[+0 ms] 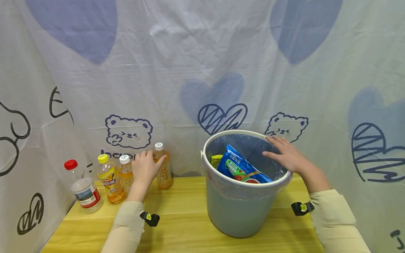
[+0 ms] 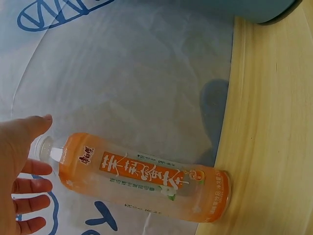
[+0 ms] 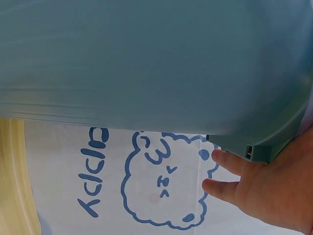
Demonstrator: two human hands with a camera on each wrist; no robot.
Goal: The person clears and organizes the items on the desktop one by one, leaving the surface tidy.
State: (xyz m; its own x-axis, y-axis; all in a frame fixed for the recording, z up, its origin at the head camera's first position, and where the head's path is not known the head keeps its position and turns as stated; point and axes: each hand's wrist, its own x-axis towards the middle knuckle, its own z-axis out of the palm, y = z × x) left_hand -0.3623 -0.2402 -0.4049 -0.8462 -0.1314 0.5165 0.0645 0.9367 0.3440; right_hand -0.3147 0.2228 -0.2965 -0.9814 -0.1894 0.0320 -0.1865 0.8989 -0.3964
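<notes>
My left hand (image 1: 146, 169) reaches toward an orange-labelled drink bottle (image 1: 164, 172), thumb and fingers spread. In the left wrist view the fingers and thumb are apart around the white cap (image 2: 44, 148), and nothing is held. My right hand (image 1: 287, 155) rests at the right rim of a grey-green trash bin (image 1: 238, 214), its thumb over the opening. Its fingers (image 3: 222, 190) extend straight past the outside of the rim in the right wrist view. The bin has a clear liner and holds a blue snack bag (image 1: 242, 165) and a yellow-green wrapper (image 1: 216, 161).
Left of my left hand stand a red-capped bottle (image 1: 86, 191), a yellow-capped bottle (image 1: 111, 182) and a white-capped orange drink bottle (image 1: 126, 175). The wooden table (image 1: 180, 218) backs onto a printed cloth (image 1: 177, 70), which also hangs at both sides.
</notes>
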